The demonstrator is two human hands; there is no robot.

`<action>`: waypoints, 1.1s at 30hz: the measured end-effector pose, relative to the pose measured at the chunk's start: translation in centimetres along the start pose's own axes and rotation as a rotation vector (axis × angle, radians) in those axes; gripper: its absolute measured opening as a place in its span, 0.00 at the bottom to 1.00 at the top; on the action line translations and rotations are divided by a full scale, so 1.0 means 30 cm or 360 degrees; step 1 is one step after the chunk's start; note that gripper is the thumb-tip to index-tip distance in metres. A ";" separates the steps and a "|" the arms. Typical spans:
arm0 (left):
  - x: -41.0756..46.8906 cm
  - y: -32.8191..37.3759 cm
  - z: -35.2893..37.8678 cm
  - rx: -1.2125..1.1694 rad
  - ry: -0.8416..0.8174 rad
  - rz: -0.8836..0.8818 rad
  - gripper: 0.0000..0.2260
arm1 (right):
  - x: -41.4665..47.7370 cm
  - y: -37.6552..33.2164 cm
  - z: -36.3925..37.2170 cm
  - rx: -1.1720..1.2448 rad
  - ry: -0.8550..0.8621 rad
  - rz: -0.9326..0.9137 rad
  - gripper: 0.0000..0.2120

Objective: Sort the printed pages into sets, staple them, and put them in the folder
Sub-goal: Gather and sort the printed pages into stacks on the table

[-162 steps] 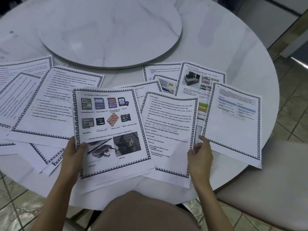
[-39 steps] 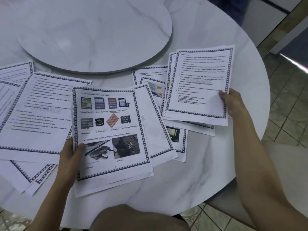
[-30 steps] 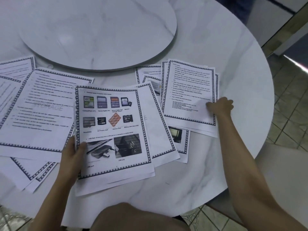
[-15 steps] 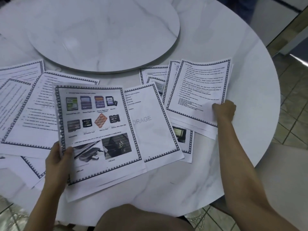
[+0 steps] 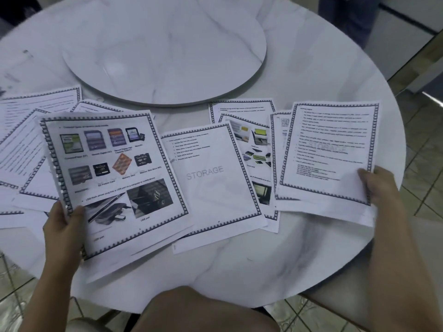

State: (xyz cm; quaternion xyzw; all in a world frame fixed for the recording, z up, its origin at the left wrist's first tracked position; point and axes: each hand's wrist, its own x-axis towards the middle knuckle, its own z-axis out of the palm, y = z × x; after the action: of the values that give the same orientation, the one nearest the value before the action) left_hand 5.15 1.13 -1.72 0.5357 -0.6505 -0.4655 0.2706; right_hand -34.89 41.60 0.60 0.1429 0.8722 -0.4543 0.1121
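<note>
At the near-left edge of the worktop (image 5: 239,267), a person's left hand (image 5: 63,226) grasps the lower-left corner of a picture-page bundle (image 5: 112,178), thumb pressed on top. Toward the right edge, the right hand (image 5: 378,188) grips the lower-right corner of a text-page bundle (image 5: 328,152), its fingers (image 5: 365,176) curled round the paper. One sheet watermarked STORAGE (image 5: 211,178) lies flat between the two held bundles. Along the left edge, loose pages (image 5: 24,144) overlap too thickly to count. One round turntable (image 5: 165,49) sits at the centre.

Left hand (image 5: 62,225), right hand (image 5: 381,188): curled fingers (image 5: 365,175).
</note>
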 end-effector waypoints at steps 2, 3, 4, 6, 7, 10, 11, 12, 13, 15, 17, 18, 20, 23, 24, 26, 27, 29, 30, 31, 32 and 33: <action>-0.006 -0.002 -0.007 -0.0013 0.0010 0.0008 0.09 | -0.020 0.020 -0.026 0.0027 -0.0049 -0.0003 0.17; -0.009 -0.003 -0.009 -0.0018 0.0006 0.0014 0.09 | -0.029 0.030 -0.033 0.0038 -0.0068 -0.0002 0.17; -0.014 -0.002 -0.011 -0.0018 -0.0002 0.0014 0.09 | -0.032 0.040 -0.035 0.0046 -0.0077 0.0001 0.17; -0.019 -0.002 -0.009 -0.0022 -0.0017 0.0011 0.10 | -0.042 0.058 -0.043 0.0047 -0.0071 -0.0006 0.17; -0.018 -0.005 -0.008 -0.0032 -0.0017 0.0001 0.10 | -0.043 0.065 -0.037 0.0030 -0.0082 -0.0004 0.17; -0.022 -0.003 -0.002 -0.0076 -0.0035 -0.0035 0.10 | -0.049 0.088 -0.031 -0.0030 -0.0110 -0.0016 0.17; -0.024 -0.003 0.000 -0.0088 -0.0036 -0.0040 0.10 | -0.051 0.096 -0.029 -0.0060 -0.0113 -0.0027 0.16; -0.027 0.000 0.002 -0.0101 -0.0033 -0.0045 0.09 | -0.053 0.104 -0.028 -0.0091 -0.0117 -0.0042 0.16; -0.029 0.001 0.003 -0.0107 -0.0035 -0.0046 0.10 | -0.056 0.110 -0.025 -0.0116 -0.0118 -0.0057 0.16; -0.036 0.002 0.005 -0.0125 -0.0039 -0.0057 0.11 | -0.063 0.116 -0.022 -0.0167 -0.0092 -0.0090 0.14; -0.040 -0.003 0.002 -0.0128 -0.0049 -0.0064 0.11 | -0.070 0.118 -0.019 -0.0216 -0.0076 -0.0118 0.13; -0.042 -0.005 0.000 -0.0129 -0.0059 -0.0065 0.12 | -0.071 0.119 -0.019 -0.0231 -0.0076 -0.0130 0.12; -0.046 -0.010 -0.004 -0.0144 -0.0075 -0.0069 0.12 | -0.077 0.120 -0.019 -0.0251 -0.0089 -0.0156 0.12; -0.051 -0.016 -0.012 -0.0171 -0.0094 -0.0081 0.12 | -0.087 0.122 -0.013 -0.0274 -0.0093 -0.0150 0.13; -0.053 -0.015 -0.016 -0.0170 -0.0104 -0.0081 0.11 | -0.092 0.124 -0.010 -0.0280 -0.0086 -0.0140 0.13; -0.054 -0.011 -0.028 -0.0148 -0.0144 -0.0072 0.11 | -0.103 0.128 -0.003 -0.0322 -0.0050 -0.0137 0.12; -0.054 -0.007 -0.034 -0.0137 -0.0163 -0.0063 0.12 | -0.106 0.130 0.001 -0.0352 -0.0019 -0.0140 0.11; -0.052 0.002 -0.048 -0.0121 -0.0193 -0.0046 0.13 | -0.114 0.133 0.013 -0.0406 0.0048 -0.0149 0.11; -0.052 0.007 -0.054 -0.0115 -0.0206 -0.0037 0.13 | -0.118 0.133 0.019 -0.0435 0.0099 -0.0146 0.12; -0.049 0.008 -0.061 -0.0105 -0.0219 -0.0032 0.13 | -0.124 0.131 0.025 -0.0466 0.0167 -0.0138 0.14; -0.043 0.007 -0.069 -0.0095 -0.0233 -0.0032 0.13 | -0.130 0.132 0.031 -0.0513 0.0248 -0.0126 0.16; -0.038 0.005 -0.077 -0.0086 -0.0239 -0.0036 0.13 | -0.140 0.131 0.036 -0.0570 0.0331 -0.0119 0.18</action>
State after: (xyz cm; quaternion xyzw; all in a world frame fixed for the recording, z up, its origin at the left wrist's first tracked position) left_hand 7.37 1.49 -0.45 0.4992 -0.6501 -0.5247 0.2299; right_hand -29.50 42.23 -1.62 0.1343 0.9505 -0.2787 0.0283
